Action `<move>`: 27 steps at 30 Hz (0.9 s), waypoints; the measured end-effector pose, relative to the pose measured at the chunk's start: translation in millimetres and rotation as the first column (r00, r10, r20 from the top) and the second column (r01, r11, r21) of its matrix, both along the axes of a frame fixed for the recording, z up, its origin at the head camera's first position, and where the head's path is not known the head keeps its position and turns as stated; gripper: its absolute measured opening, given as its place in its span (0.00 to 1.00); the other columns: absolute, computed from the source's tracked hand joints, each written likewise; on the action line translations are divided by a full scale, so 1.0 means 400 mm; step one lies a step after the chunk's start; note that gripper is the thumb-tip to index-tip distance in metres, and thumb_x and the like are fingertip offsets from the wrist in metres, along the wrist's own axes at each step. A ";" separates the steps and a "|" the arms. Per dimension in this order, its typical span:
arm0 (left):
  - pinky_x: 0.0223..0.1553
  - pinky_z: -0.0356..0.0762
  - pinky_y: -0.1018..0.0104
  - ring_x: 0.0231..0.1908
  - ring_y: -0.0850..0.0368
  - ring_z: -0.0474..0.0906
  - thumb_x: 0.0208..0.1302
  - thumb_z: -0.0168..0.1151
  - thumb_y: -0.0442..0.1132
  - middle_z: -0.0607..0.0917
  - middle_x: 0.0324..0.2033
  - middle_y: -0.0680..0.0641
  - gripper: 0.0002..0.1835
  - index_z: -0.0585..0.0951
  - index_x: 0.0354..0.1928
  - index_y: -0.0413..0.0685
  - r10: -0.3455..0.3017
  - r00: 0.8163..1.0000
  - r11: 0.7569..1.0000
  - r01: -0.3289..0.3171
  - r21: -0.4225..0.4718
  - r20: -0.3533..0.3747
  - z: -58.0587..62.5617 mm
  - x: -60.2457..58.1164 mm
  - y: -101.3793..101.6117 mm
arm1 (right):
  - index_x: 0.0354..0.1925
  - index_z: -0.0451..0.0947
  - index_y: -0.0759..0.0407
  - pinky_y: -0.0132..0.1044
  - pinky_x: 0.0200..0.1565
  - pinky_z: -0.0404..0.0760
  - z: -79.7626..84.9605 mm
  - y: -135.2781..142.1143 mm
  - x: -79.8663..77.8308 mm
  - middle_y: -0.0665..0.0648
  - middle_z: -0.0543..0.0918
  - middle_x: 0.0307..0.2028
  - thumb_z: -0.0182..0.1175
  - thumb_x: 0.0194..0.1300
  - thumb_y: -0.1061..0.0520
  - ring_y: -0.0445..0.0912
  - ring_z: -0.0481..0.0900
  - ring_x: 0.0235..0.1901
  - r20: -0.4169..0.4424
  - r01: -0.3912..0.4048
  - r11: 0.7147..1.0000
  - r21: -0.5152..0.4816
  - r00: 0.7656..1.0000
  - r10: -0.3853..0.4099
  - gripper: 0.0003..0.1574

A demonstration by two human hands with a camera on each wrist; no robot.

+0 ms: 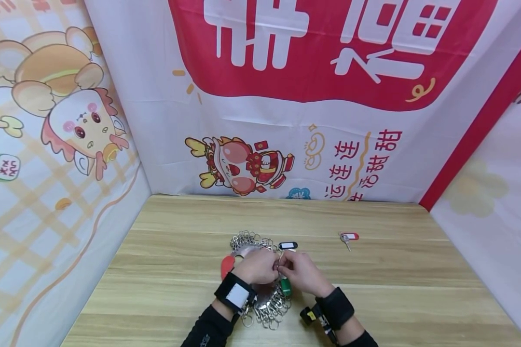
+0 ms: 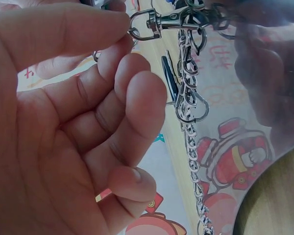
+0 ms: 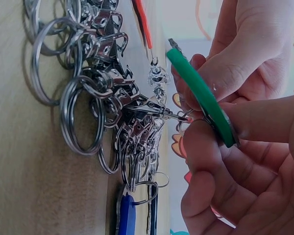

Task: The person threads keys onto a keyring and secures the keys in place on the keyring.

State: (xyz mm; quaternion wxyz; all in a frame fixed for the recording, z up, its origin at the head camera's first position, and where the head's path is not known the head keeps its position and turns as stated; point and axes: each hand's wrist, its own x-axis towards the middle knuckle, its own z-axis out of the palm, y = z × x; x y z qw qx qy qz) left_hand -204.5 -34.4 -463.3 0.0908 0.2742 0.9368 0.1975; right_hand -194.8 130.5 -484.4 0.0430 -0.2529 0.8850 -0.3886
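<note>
Both hands meet over a shiny metal plate [image 1: 266, 293] edged with many swivel clasps and split rings [image 1: 272, 313]. My left hand [image 1: 260, 266] pinches the end loop of a swivel clasp [image 2: 171, 22] between thumb and index finger, its other fingers loosely curled. From the right, my right hand [image 1: 305, 272] pinches a green key tag [image 3: 202, 90] at its ring end, right beside the left fingertips. The tag's green body [image 1: 285, 286] shows below the hands in the head view. Fingers partly hide the ring and clasp tip.
A key [image 1: 346, 241] with a red tag [image 1: 350, 236] lies apart on the wooden table [image 1: 395, 299]. A black-rimmed tag [image 1: 288, 245] is just beyond the hands, and a red tag [image 1: 227, 266] sits left. A blue tag [image 3: 129, 215] hangs among the rings. Printed cloth [image 1: 156, 120] stands behind.
</note>
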 end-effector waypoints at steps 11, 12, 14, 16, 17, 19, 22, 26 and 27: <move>0.21 0.65 0.71 0.18 0.63 0.68 0.50 0.63 0.35 0.70 0.15 0.57 0.13 0.69 0.17 0.54 -0.012 1.000 0.999 0.011 -0.036 -0.020 -0.015 -0.010 0.002 | 0.29 0.74 0.54 0.31 0.26 0.75 -0.003 -0.004 0.002 0.45 0.77 0.24 0.62 0.60 0.65 0.36 0.74 0.23 -0.041 0.009 1.000 -0.004 0.999 -0.009 0.08; 0.21 0.65 0.70 0.18 0.63 0.68 0.50 0.63 0.35 0.70 0.15 0.57 0.13 0.69 0.17 0.54 -0.012 1.000 0.999 0.011 -0.036 -0.018 -0.016 -0.011 0.002 | 0.29 0.74 0.54 0.31 0.26 0.75 -0.004 -0.004 0.002 0.45 0.77 0.24 0.62 0.60 0.65 0.36 0.74 0.23 -0.042 0.010 1.000 -0.002 0.999 -0.010 0.08; 0.21 0.65 0.70 0.17 0.63 0.68 0.50 0.63 0.36 0.70 0.14 0.57 0.13 0.69 0.16 0.54 -0.011 1.000 0.999 0.011 -0.035 -0.013 -0.018 -0.011 0.002 | 0.29 0.74 0.54 0.31 0.26 0.75 -0.004 -0.005 0.002 0.45 0.77 0.24 0.62 0.60 0.65 0.36 0.74 0.23 -0.040 0.011 1.000 0.002 0.999 -0.011 0.08; 0.21 0.65 0.71 0.17 0.63 0.68 0.50 0.63 0.36 0.70 0.14 0.57 0.14 0.69 0.16 0.54 -0.012 1.000 0.999 0.012 -0.036 -0.009 -0.018 -0.011 0.001 | 0.29 0.74 0.54 0.31 0.26 0.75 -0.005 -0.005 0.002 0.45 0.77 0.24 0.61 0.60 0.65 0.36 0.74 0.23 -0.037 0.011 1.000 0.003 0.999 -0.011 0.08; 0.21 0.65 0.71 0.17 0.63 0.68 0.50 0.63 0.36 0.70 0.14 0.57 0.14 0.69 0.16 0.54 -0.012 1.000 0.999 0.012 -0.035 -0.007 -0.017 -0.011 0.001 | 0.29 0.74 0.54 0.31 0.26 0.75 -0.005 -0.005 0.002 0.45 0.77 0.24 0.62 0.60 0.65 0.36 0.74 0.24 -0.038 0.009 1.000 0.003 0.999 -0.009 0.08; 0.21 0.65 0.71 0.17 0.63 0.68 0.50 0.63 0.36 0.70 0.14 0.57 0.14 0.69 0.16 0.54 -0.011 1.000 0.999 0.011 -0.035 -0.004 -0.015 -0.010 0.001 | 0.29 0.74 0.55 0.31 0.27 0.76 -0.005 -0.005 0.001 0.45 0.77 0.24 0.62 0.59 0.65 0.36 0.74 0.24 -0.038 0.007 1.000 -0.003 0.999 -0.007 0.07; 0.21 0.65 0.71 0.18 0.63 0.68 0.50 0.64 0.36 0.70 0.14 0.57 0.13 0.69 0.16 0.53 -0.011 1.000 0.999 0.010 -0.040 -0.009 -0.010 -0.009 0.001 | 0.29 0.74 0.55 0.31 0.27 0.76 -0.007 -0.006 -0.001 0.45 0.77 0.24 0.62 0.59 0.65 0.36 0.75 0.24 -0.040 0.003 1.000 -0.010 0.999 -0.003 0.07; 0.22 0.65 0.70 0.18 0.63 0.68 0.49 0.63 0.36 0.71 0.15 0.56 0.13 0.69 0.15 0.53 -0.019 1.000 0.998 0.018 -0.054 -0.019 -0.008 -0.009 0.001 | 0.30 0.75 0.55 0.30 0.28 0.76 -0.009 -0.007 -0.003 0.45 0.77 0.24 0.62 0.58 0.65 0.36 0.75 0.24 -0.042 0.002 1.000 -0.001 0.999 -0.002 0.07; 0.22 0.66 0.70 0.19 0.62 0.68 0.49 0.63 0.36 0.71 0.15 0.56 0.13 0.69 0.15 0.53 -0.021 1.000 0.998 0.020 -0.058 -0.018 -0.008 -0.009 0.001 | 0.30 0.75 0.56 0.30 0.28 0.76 -0.010 -0.007 -0.002 0.45 0.77 0.24 0.63 0.58 0.65 0.36 0.75 0.24 -0.041 0.003 1.000 0.002 0.999 -0.003 0.07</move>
